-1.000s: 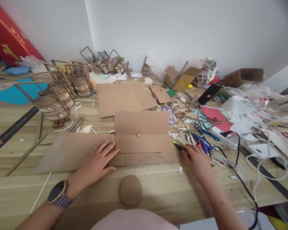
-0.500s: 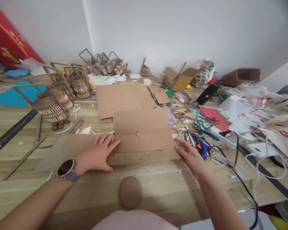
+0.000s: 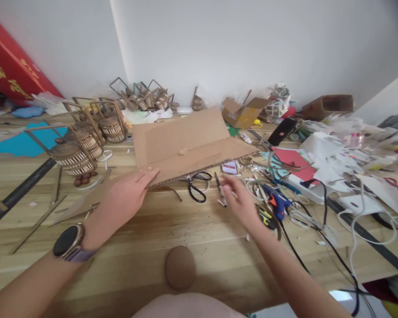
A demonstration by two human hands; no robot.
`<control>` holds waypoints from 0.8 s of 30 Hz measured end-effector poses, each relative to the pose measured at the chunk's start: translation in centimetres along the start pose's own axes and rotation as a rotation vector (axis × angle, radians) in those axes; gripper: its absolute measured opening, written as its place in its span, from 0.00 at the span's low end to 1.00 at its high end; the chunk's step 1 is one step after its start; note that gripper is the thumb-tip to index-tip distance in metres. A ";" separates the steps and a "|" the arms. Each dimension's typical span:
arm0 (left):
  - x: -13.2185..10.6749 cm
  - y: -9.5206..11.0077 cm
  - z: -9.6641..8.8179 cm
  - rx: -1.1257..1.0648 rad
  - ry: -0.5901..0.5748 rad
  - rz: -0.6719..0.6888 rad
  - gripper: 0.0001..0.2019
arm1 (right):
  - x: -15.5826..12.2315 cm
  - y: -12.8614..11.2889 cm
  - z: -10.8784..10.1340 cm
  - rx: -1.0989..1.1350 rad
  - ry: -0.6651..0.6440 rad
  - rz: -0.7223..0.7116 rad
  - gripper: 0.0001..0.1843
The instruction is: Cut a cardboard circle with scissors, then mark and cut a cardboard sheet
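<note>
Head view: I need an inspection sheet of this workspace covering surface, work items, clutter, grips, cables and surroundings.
Surface: wooden table, dark specks beyond the brown disc.
Work items: folded cardboard, tilted; scissors and pen lie nearby.
Clutter: blue glue gun, red paper, scraps rightward.
Grips: left hand holds the cardboard's near-left part; right hand beside the pen, blurred, contact unclear.
Cables: black cable, right.
Surroundings: pale wall; lidded baskets, left.
</note>
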State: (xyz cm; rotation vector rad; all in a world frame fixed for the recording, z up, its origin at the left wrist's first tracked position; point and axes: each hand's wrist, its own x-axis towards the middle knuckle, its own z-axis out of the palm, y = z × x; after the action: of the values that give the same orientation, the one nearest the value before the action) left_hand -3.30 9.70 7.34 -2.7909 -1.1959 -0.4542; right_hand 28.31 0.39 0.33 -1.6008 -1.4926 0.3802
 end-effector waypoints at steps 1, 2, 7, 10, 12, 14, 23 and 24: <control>0.3 0.0 -0.7 0.005 0.014 -0.012 0.28 | -0.5 -0.2 1.6 -0.062 -0.092 -0.076 0.29; 0.5 0.1 -1.3 0.009 0.023 -0.021 0.28 | -0.9 -0.5 3.2 -0.120 -0.193 -0.148 0.28; 0.5 0.9 -2.2 0.041 0.025 -0.026 0.29 | -0.7 -1.5 9.3 -0.369 -0.551 -0.382 0.27; -0.1 1.2 -2.0 0.080 0.028 -0.003 0.28 | 1.2 -1.5 10.4 -0.508 -0.602 -0.395 0.28; -0.6 1.3 -1.9 0.124 0.048 0.009 0.28 | 2.5 -1.2 10.4 -0.587 -0.595 -0.373 0.29; -0.9 1.3 -1.8 0.166 0.075 0.020 0.28 | 3.6 -0.8 10.2 -0.645 -0.569 -0.343 0.28; -1.9 1.7 0.8 0.199 0.057 0.044 0.31 | 7.1 1.7 9.8 -0.626 -0.390 -0.245 0.18; -2.1 2.0 1.2 0.204 0.049 0.046 0.32 | 7.2 2.1 9.8 -0.595 -0.374 -0.242 0.18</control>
State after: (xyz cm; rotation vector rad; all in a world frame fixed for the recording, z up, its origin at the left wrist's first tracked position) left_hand -2.96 7.12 5.72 -2.6128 -1.0984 -0.3722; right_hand 24.11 11.00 -4.26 -1.8301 -2.2125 0.0966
